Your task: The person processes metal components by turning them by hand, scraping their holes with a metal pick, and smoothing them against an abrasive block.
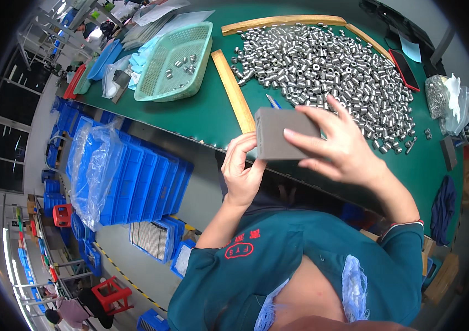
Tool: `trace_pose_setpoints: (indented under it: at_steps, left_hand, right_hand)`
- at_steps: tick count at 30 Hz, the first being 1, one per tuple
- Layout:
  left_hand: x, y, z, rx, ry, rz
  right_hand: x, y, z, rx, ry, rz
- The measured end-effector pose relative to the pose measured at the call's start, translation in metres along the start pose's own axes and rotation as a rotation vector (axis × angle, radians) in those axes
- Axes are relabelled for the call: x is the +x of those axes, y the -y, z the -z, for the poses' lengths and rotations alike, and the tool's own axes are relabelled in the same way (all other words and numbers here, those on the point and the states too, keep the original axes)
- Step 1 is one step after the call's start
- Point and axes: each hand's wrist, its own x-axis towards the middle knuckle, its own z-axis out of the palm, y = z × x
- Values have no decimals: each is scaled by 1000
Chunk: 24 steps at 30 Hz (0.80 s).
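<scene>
Block: we see a grey rectangular block (283, 135) held above the desk's (201, 113) near edge.
Left hand (241, 171): closed on the block's lower left corner.
Right hand (340, 146): fingers spread, gripping its right side.
Parts: metal sleeves (328, 66) heaped behind, toward the far edge.

My bench is a green-topped table (190, 113) running across the upper frame; stacked blue crates (135, 182) stand on the grey floor (201, 193) at centre left; dark windows (8, 110) line the far left; red stools (112, 293) sit lower left.
</scene>
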Motion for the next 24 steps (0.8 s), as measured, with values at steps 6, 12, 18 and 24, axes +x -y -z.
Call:
trace_pose_setpoints:
  at_steps: [6, 12, 18, 24]
  left_hand:
    - [-4, 2, 1, -149, -15, 2]
    - [-8, 0, 1, -203, -21, 117]
    - [-9, -3, -2, -257, 10, 191]
    - [-13, 2, 0, -272, 126, 215]
  right_hand:
    - [-4, -26, 2, -135, 138, -156]
    - [0, -6, 8, 153, 53, 8]
    - [0, -10, 0, 25, 7, 26]
    - [-2, -23, 5, -92, 65, -33]
